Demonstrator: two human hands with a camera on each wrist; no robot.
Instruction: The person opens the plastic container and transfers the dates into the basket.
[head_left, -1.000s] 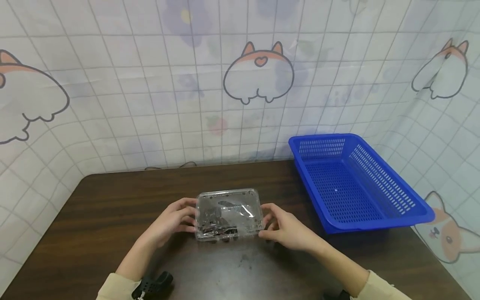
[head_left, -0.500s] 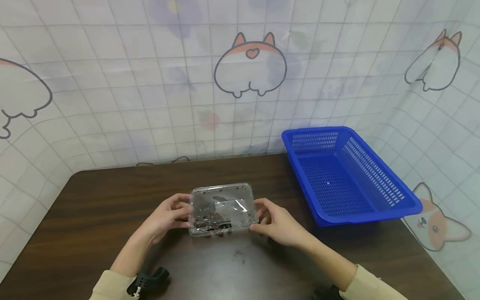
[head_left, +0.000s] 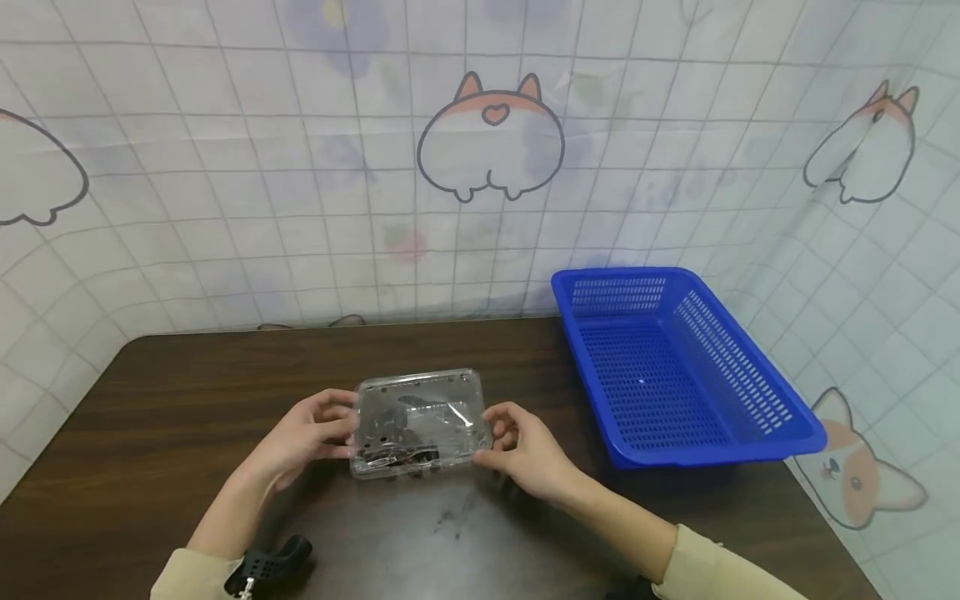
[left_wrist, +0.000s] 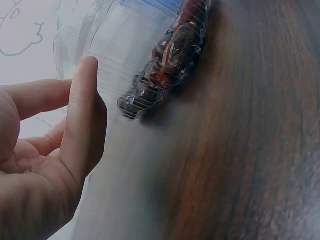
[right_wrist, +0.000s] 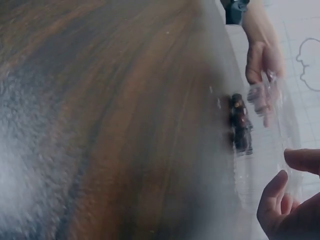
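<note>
A clear plastic clamshell box (head_left: 420,423) lies lid up on the dark wooden table, with dark red-brown oblong pieces (left_wrist: 182,47) that look like dried fruit inside. They sit along the box's near side in the head view. My left hand (head_left: 311,433) holds the box's left end, its thumb against the clear wall in the left wrist view. At the opposite end my right hand (head_left: 528,450) grips the right side with thumb and curled fingers. The right wrist view shows the fruit blurred through the plastic, beyond the right hand's fingertips (right_wrist: 281,176).
A blue perforated plastic basket (head_left: 600,417) stands to the right on the table (head_left: 187,417), with nothing in it. Behind the table hangs a white gridded wall cover (head_left: 300,167) with cartoon animals. A black strap (head_left: 273,562) shows by the left wrist.
In the head view everything slides left, as the camera turns slightly right. Both hands stay on the box's ends, and the box barely moves relative to the basket.
</note>
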